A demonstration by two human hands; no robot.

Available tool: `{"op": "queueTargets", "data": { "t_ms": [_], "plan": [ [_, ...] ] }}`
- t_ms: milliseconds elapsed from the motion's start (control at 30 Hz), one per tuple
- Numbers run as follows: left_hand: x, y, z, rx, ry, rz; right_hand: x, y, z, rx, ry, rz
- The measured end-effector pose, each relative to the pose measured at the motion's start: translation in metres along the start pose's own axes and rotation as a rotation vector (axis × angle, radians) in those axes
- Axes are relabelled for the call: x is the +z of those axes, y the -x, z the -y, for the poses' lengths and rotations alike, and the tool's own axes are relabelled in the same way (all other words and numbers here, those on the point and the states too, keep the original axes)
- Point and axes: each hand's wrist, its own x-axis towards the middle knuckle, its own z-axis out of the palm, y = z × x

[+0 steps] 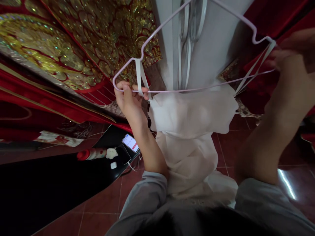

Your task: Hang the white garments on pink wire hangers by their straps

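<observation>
A pale pink clothes hanger [187, 90] is held up in front of me, and a white dress [192, 113] hangs from it by thin straps. One strap [139, 77] loops over the hanger's left notch, and the other strap [256, 65] crosses itself at the right notch. My left hand [130, 95] is closed around the hanger's lower left corner, its fingertips by the left strap. At the right end, my right hand [287, 54] is blurred, its fingers closed on the hanger's tip beside the strap. The dress's skirt drapes down towards my body.
Red garments with gold sequins [73, 55] hang at the left, more red cloth [278, 16] at the right. White straps [187, 42] hang against a pale panel behind. A black table [49, 186] bears a phone [131, 143], a red-capped bottle [92, 154] and a small white case [113, 165].
</observation>
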Motion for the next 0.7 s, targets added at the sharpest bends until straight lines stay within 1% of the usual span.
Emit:
{"op": "queueTargets", "data": {
  "t_ms": [100, 167, 233, 333, 433, 500, 567, 700],
  "plan": [
    [0.002, 0.0, 0.0, -0.007, -0.016, -0.023, 0.005, 0.009, 0.009, -0.049, -0.055, 0.044],
    [0.002, 0.0, 0.001, -0.007, -0.019, -0.017, 0.011, 0.011, 0.013, -0.048, -0.058, 0.064],
    [0.001, 0.001, 0.003, -0.003, -0.01, 0.005, 0.013, 0.009, 0.013, -0.093, -0.043, 0.018],
    [-0.002, 0.002, 0.004, 0.031, 0.006, 0.026, 0.008, 0.004, 0.006, -0.146, 0.045, -0.071],
    [-0.003, 0.002, 0.005, 0.054, -0.013, 0.014, 0.007, 0.004, 0.002, -0.055, 0.072, -0.073],
    [-0.003, 0.002, 0.007, 0.062, -0.031, 0.001, 0.012, 0.007, 0.005, -0.004, 0.057, -0.075],
    [-0.003, 0.001, 0.008, 0.077, -0.036, 0.002, 0.022, 0.008, 0.011, -0.013, -0.006, -0.093],
    [-0.003, 0.002, 0.01, 0.095, -0.05, 0.023, 0.043, 0.006, 0.018, -0.054, -0.225, -0.114]
  ]
}}
